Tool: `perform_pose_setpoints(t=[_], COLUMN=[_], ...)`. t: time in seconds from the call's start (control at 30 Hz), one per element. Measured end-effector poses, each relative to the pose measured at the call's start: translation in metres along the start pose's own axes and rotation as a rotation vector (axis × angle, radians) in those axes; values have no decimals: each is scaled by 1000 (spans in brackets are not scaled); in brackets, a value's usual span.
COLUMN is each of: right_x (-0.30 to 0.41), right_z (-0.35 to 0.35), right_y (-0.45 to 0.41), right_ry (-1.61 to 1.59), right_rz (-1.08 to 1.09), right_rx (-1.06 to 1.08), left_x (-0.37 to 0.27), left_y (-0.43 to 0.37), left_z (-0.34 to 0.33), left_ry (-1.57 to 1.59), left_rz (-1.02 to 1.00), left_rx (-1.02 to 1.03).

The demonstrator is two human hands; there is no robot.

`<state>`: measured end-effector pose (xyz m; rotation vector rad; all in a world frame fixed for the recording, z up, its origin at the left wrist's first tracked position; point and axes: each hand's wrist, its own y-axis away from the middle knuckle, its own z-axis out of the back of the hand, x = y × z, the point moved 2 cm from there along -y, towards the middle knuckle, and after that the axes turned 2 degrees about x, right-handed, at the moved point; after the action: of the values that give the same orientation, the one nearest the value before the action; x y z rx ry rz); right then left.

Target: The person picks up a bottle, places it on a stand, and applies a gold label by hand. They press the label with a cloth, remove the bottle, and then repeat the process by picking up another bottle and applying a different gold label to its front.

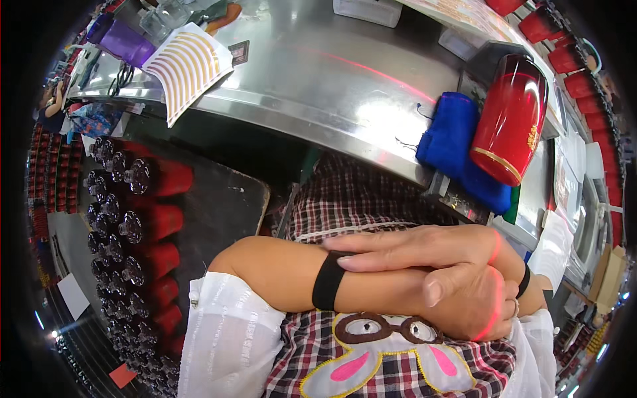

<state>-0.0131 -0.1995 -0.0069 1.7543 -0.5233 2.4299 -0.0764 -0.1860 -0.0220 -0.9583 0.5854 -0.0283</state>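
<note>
My forearms cross in front of a plaid apron [398,370] with a rabbit patch. My right hand [438,248] lies flat across my left forearm, its fingertips touching the black elastic band [326,283] there. Beneath it, my left hand [473,313] is curled close to my right forearm; its fingertips are hidden, and a ring shows on one finger. Beyond my hands, a glossy red bottle [510,119] with a gold line and gold marking leans on a blue cloth [450,129] over a metal fixture at the table's right end.
A steel table [318,89] spans the far side, crossed by a red light line. On it are a sheet of gold arc decals [191,67], a purple cup [122,42] and a white tray [368,10]. Dark-necked red bottles [166,224] crowd a black surface at left. Another person [52,107] is far left.
</note>
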Motion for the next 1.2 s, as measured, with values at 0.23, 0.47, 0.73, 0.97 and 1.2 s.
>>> perform_pose_setpoints(t=[0.23, 0.47, 0.73, 0.97, 1.2], right_x=[8, 37, 10, -9, -12], right_z=[31, 40, 56, 58, 71], right_y=[55, 170, 201, 166, 168], right_ry=[-136, 247, 782, 1220, 1263], right_rz=[111, -570, -592, -943, -788], right_rx=[-111, -1093, -1389, -778, -857], left_x=[8, 12, 21, 37, 58], left_y=[3, 6, 7, 5, 32], left_z=[13, 29, 35, 75, 119], left_ry=[214, 12, 63, 0, -463], left_rz=[-17, 40, 60, 156, 328], left_rx=[-25, 103, 153, 162, -217])
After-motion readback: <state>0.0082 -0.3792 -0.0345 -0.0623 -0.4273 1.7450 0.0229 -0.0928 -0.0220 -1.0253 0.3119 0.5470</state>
